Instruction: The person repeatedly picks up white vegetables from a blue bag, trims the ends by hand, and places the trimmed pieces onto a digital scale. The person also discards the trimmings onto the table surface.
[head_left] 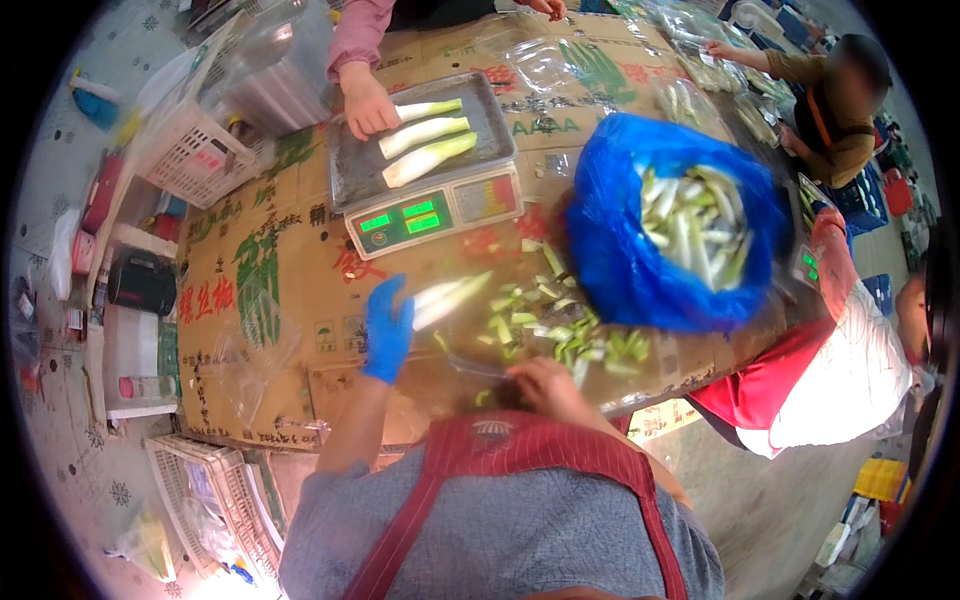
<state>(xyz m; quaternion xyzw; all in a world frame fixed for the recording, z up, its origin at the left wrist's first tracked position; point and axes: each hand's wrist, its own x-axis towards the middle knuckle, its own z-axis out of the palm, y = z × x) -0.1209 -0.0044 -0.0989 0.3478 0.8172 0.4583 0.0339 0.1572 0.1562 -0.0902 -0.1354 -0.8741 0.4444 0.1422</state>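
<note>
My left hand (388,332), in a blue glove, is closed around the thick ends of pale water bamboo shoots (452,298), their tips pointing right. Motion blurs them, so I cannot tell exactly how many there are. By the near edge of the table, my bare right hand (548,386) has its fingers curled; whatever is in them is hidden. Green and white trimmings (570,340) lie scattered beyond it. A blue plastic bag (600,220) full of shoots stands open to the right. Three more shoots (430,160) rest on the scale's metal tray (350,185).
Across the table a person's hand (370,105) touches the shoots on the scale (440,215). Clear plastic containers (545,65) lie at the far side. A white basket (195,155) stands at the left. Other people work on the right, one in a red apron (765,375).
</note>
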